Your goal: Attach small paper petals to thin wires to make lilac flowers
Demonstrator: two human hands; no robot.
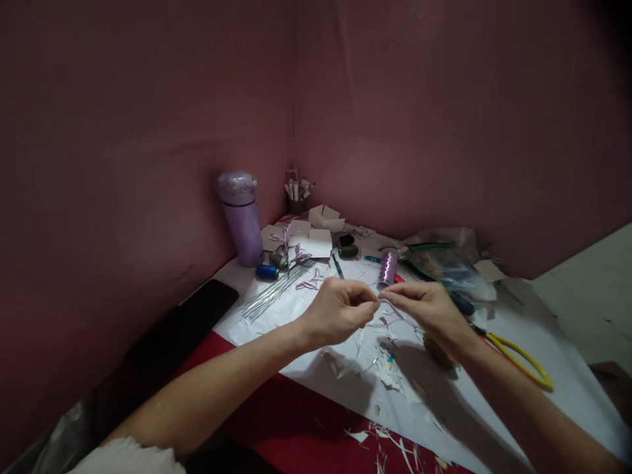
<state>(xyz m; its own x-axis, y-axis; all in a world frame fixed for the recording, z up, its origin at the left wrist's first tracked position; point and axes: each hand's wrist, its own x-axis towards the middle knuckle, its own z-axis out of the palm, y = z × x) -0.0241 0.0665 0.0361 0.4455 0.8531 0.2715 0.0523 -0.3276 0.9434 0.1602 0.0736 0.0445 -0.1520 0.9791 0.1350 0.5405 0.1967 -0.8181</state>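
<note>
My left hand (pixel 343 309) is closed in a pinch over the middle of the table, its fingertips almost meeting those of my right hand (pixel 427 308). What the left fingertips hold is too small to make out. My right hand is also pinched, and a thin pale purple thread (pixel 402 315) runs down from its fingers. Just behind the fingertips stands a spool of shiny purple thread (pixel 388 268). Purple thread-wrapped leaf shapes (pixel 309 282) lie beyond my left hand, near a bundle of thin metal wires (pixel 274 295).
A purple bottle (pixel 241 220) stands at the back left, near a blue thread spool (pixel 267 272). A black phone-like slab (pixel 207 306) lies left. Yellow-handled scissors (pixel 523 359) lie by my right forearm. Paper scraps (pixel 390 375) litter the white sheet. Walls close off the back.
</note>
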